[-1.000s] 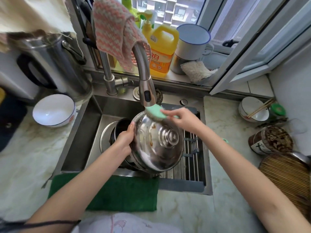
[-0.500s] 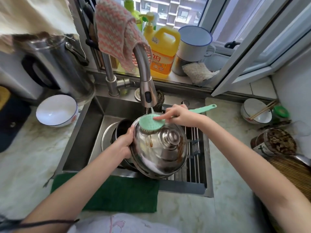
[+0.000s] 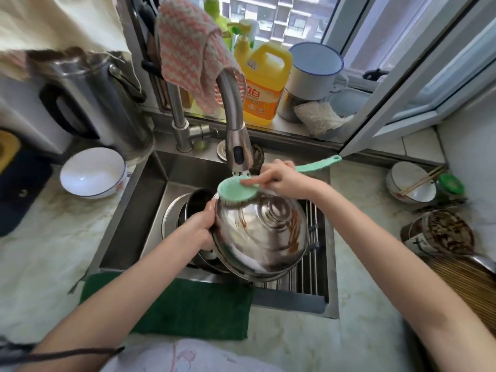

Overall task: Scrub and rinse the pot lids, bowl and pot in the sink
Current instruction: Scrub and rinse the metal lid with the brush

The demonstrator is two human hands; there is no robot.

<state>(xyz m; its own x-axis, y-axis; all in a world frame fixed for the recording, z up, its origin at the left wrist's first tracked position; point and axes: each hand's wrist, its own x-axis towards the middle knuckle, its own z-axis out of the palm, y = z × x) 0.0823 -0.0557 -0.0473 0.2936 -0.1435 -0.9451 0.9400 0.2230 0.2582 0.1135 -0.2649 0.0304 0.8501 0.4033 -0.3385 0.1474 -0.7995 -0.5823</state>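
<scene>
Over the sink (image 3: 128,216), under the faucet (image 3: 236,146).
Your left grip (image 3: 200,228) clamps the pot lid (image 3: 257,237) at its left rim; right grip (image 3: 287,181) pinches the brush (image 3: 236,190) on its far edge, handle running right.

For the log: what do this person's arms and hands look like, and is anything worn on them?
Both arms are bare to the frame edge: no sleeves, no gloves. No ring, watch or bracelet shows on the left hand or the right hand. A thin dark cord crosses the left arm near the bottom edge.
</scene>
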